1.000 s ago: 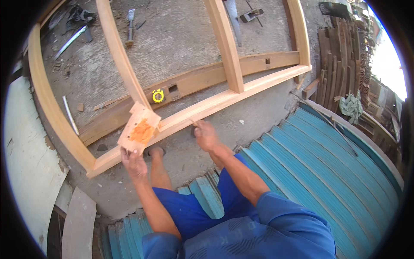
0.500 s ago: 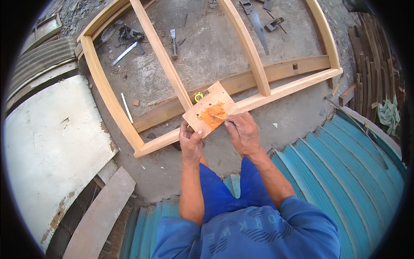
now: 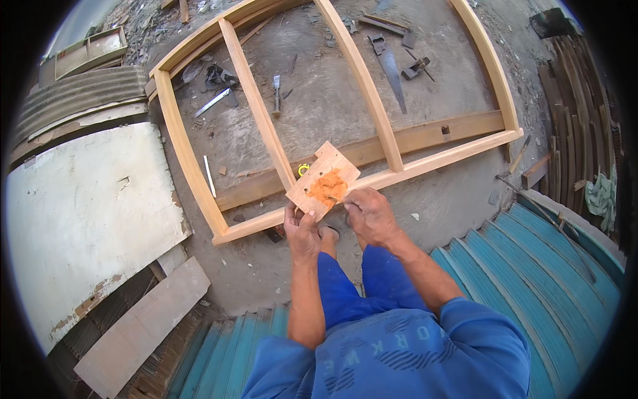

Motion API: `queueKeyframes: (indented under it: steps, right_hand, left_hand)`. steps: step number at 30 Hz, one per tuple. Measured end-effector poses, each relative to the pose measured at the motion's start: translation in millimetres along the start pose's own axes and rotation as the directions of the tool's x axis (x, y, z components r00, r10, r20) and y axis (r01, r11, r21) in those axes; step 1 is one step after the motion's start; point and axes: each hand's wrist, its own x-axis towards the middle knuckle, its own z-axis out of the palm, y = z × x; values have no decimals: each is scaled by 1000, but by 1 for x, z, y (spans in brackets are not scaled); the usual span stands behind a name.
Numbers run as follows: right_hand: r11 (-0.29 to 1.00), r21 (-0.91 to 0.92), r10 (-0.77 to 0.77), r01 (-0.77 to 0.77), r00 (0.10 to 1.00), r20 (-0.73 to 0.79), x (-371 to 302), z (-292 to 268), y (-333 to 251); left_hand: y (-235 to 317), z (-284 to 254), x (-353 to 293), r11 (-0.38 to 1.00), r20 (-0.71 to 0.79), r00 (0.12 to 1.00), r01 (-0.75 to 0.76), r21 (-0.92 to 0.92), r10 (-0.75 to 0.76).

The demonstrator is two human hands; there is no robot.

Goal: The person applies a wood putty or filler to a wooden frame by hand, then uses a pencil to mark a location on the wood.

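Observation:
My left hand [image 3: 303, 234] grips the lower edge of a small flat wooden board [image 3: 304, 199], thumb on top. The board is tilted and has a few dark holes. A patch of orange paste [image 3: 328, 183] is spread over its middle and right part. My right hand [image 3: 373, 216] is closed on a thin stick [image 3: 335, 199], whose end touches the paste near its lower right edge. Much of the stick is hidden by my fingers. Just beyond the board lies a large wooden frame [image 3: 256, 110] with crossbars. A yellow tape measure [image 3: 304, 169] is partly covered by the board.
Inside the frame lie a handsaw [image 3: 389, 72], a chisel [image 3: 276, 95], a hand plane [image 3: 416, 68] and a try square [image 3: 212, 102]. Blue corrugated sheets [image 3: 525, 279] are at the near right, a white panel [image 3: 93, 219] at the left, and stacked boards [image 3: 573, 120] at the far right.
The stick's end has shifted from the middle of the orange paste toward its lower right edge. My view has moved slightly, and a foot now shows below the board.

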Motion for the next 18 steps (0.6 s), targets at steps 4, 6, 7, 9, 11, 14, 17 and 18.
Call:
queueKeyframes:
  steps: [4,6,7,9,11,14,17,18]
  right_hand:
    - [999,13,-51,53,992,-112,6,-13,-4]
    - [996,-31,-90,87,989,-114,8,-13,-2]
    - [996,-31,-91,89,990,-108,6,-12,0]
    - [995,-29,-95,92,990,-101,0,-9,3]
    - [997,-17,-78,76,991,-104,-2,-8,-3]
    - [1000,-9,-11,10,998,-66,-8,-10,-10]
    - [1000,-17,23,-23,1000,6,-14,-16,-18]
    - [1000,-21,24,-24,999,33,-14,-17,-21]
  left_hand:
    - [6,12,-4,999,21,999,-30,14,30]
    - [11,12,-1,999,62,997,-35,5,34]
    - [10,12,-1,999,63,997,-37,23,36]
    - [9,9,-2,997,68,997,-43,62,38]
    - [11,9,-4,997,63,997,-42,59,38]
    - [13,6,-8,997,77,996,-38,64,33]
    - [14,3,-13,997,87,996,-30,68,24]
    - [14,2,-14,997,87,996,-28,68,22]
